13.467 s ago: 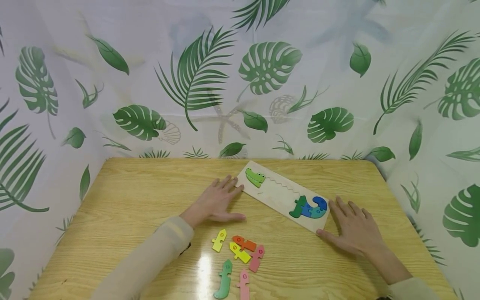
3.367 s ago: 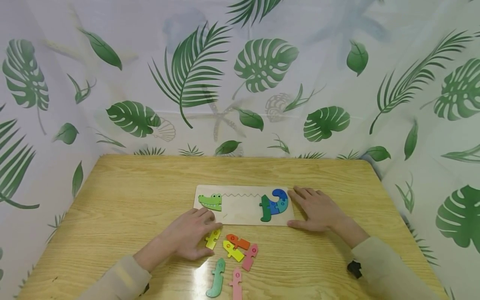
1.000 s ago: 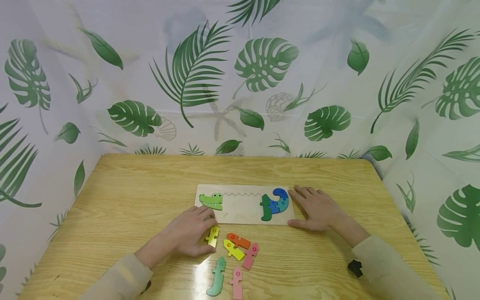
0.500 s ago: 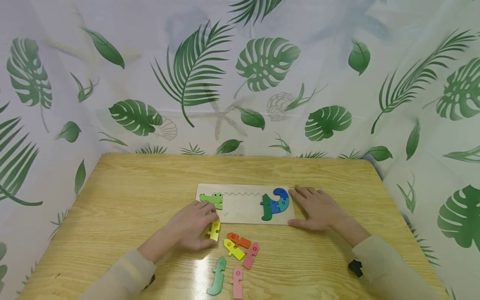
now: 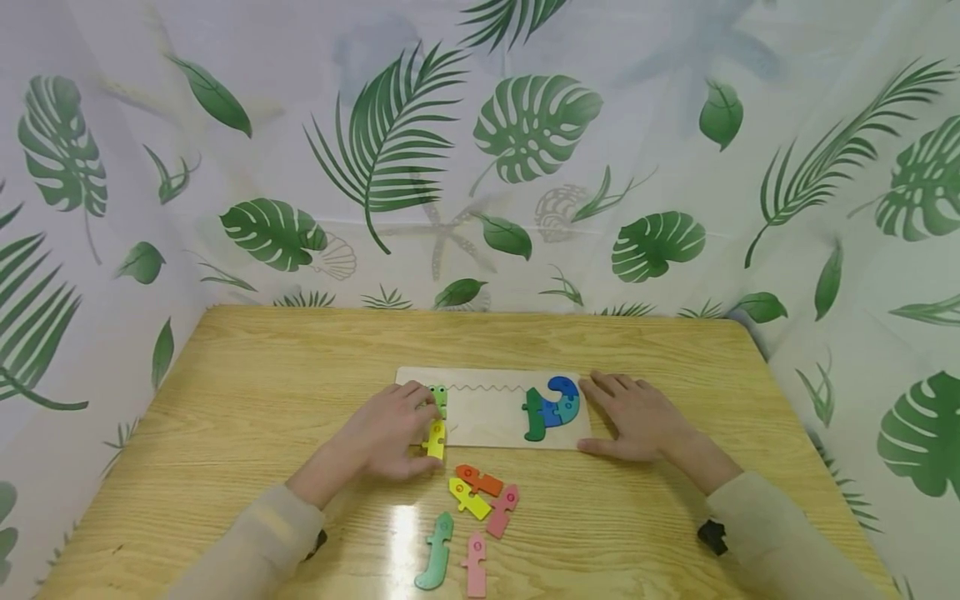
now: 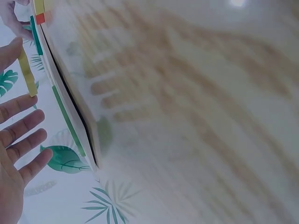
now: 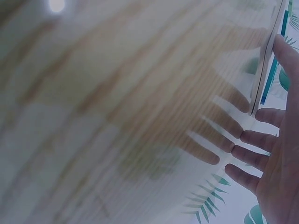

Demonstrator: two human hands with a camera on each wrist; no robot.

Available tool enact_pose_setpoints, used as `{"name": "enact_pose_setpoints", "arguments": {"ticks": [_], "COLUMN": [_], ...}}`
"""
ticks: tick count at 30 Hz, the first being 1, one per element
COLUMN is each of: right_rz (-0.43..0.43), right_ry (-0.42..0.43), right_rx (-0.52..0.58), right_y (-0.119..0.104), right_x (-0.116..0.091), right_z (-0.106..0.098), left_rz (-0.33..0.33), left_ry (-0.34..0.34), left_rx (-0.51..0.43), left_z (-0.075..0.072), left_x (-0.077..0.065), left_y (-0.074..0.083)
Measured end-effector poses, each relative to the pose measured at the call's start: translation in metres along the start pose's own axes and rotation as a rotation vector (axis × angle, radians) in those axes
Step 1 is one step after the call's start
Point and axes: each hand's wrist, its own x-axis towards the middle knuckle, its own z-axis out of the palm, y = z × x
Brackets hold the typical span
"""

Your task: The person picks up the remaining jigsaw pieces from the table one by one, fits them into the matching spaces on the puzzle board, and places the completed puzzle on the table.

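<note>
My left hand (image 5: 392,429) pinches a yellow puzzle piece (image 5: 435,440) at its ends, between thumb and index finger. In the left wrist view this yellow piece (image 6: 27,70) is raised off the table, the other fingers spread. It hangs over the front left edge of the wooden puzzle board (image 5: 483,417). The green crocodile head (image 5: 440,400) on the board is mostly hidden behind my left hand. At the board's right end sit a dark green leg piece (image 5: 534,417) and blue tail pieces (image 5: 562,390). My right hand (image 5: 633,417) rests with spread fingers against the board's right edge.
In front of the board lie loose pieces: an orange one (image 5: 480,481), a second yellow one (image 5: 470,500), a pink one (image 5: 502,510), another pink one (image 5: 476,567) and a light green leg (image 5: 435,554). A leaf-print curtain (image 5: 420,275) stands behind the wooden table (image 5: 285,358).
The board was turned straight and shifted left earlier. Over the last second my left hand has lifted the yellow piece from the table to the board's front edge. My right hand stays put.
</note>
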Motion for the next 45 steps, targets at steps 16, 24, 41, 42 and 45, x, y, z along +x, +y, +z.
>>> {"name": "enact_pose_setpoints", "arguments": {"ticks": [16,24,41,42,45], "right_rz": [-0.005,0.002,0.003,0.003,0.003], "right_ry": [0.006,-0.006,-0.004,-0.004,-0.004], "right_rx": [0.007,0.004,-0.008,-0.006,0.0], "right_y": [0.001,0.001,0.003,0.003,0.004], "right_x": [0.0,0.001,0.001,0.001,0.001], "right_z": [0.001,0.001,0.004,0.004,0.004], "left_rz": [-0.045,-0.078,-0.091,-0.093,-0.1], "left_ry": [-0.014,-0.05,-0.053,-0.055,-0.06], "left_rx": [-0.033,-0.057,-0.045,-0.046,-0.06], "left_z": [0.005,0.005,0.002,0.003,0.006], "left_x": [0.014,0.02,0.034,0.035,0.037], "left_y": [-0.009,-0.014,-0.02,-0.021,-0.023]}}
